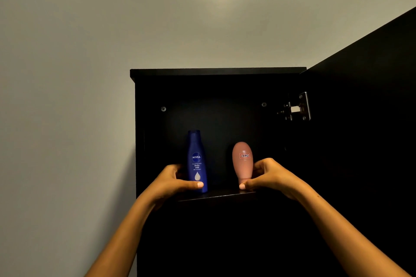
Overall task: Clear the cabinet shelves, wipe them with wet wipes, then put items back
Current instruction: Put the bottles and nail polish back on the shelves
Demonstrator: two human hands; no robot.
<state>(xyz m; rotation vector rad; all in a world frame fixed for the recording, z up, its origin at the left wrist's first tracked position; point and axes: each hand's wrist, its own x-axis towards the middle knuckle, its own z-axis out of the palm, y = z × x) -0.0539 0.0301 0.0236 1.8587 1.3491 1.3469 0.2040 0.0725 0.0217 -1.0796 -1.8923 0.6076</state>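
A tall blue Nivea body milk bottle (196,155) stands upright on the top shelf (220,194) of a black cabinet (216,72). My left hand (174,181) grips its lower part, thumb across the front. To its right a pink oval bottle (242,161) with a small red-framed label stands cap down on the same shelf. My right hand (269,174) pinches it near the cap, thumb in front, fingers curled round the right side.
The cabinet door (364,119) hangs open on the right, with a metal hinge (297,107) at its inner edge. A plain pale wall (67,74) fills the left and the space above. Everything below the shelf is dark, and its contents cannot be made out.
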